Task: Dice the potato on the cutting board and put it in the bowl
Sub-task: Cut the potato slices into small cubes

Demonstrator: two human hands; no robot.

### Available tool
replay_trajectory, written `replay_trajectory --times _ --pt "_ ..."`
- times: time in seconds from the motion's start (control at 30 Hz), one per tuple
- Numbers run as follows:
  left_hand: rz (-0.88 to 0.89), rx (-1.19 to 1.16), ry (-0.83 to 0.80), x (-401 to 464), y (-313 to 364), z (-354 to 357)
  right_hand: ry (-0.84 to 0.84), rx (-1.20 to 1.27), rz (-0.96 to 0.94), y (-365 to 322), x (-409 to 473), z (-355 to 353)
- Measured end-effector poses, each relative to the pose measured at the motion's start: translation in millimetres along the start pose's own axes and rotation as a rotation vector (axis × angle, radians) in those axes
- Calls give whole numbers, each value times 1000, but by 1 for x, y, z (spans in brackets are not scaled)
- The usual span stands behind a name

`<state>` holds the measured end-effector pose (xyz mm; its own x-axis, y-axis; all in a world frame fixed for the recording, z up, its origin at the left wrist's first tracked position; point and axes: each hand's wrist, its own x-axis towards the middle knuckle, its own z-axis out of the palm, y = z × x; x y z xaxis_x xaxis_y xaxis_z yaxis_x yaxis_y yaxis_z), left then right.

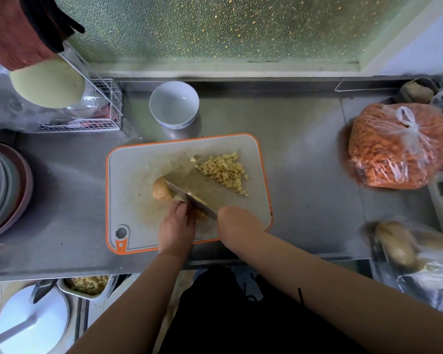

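Observation:
A grey cutting board (138, 162) with an orange rim lies on the steel counter. A pile of diced potato (224, 172) sits on its right half. A brown potato piece (160, 190) lies left of centre. A cleaver (189, 198) stands edge-down beside it, and my right hand (237, 221) grips its handle, which is hidden under the hand. My left hand (177, 227) presses curled fingers onto another potato piece (201, 215) against the blade's near side. A white bowl (174, 103) stands empty behind the board.
A wire rack (105, 116) and a stack of plates (3, 190) sit at the left. A bag of orange pieces (396, 146) and a bag of potatoes (404, 246) lie at the right. A window wall runs behind the counter.

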<state>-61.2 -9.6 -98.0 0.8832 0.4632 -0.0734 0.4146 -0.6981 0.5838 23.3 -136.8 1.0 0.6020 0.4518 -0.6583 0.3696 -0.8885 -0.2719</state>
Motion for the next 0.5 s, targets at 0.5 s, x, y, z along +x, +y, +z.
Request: replay_trajectory --times 0.5 --pt "8 -16 12 -2 -1 2 37 9 54 5 11 29"
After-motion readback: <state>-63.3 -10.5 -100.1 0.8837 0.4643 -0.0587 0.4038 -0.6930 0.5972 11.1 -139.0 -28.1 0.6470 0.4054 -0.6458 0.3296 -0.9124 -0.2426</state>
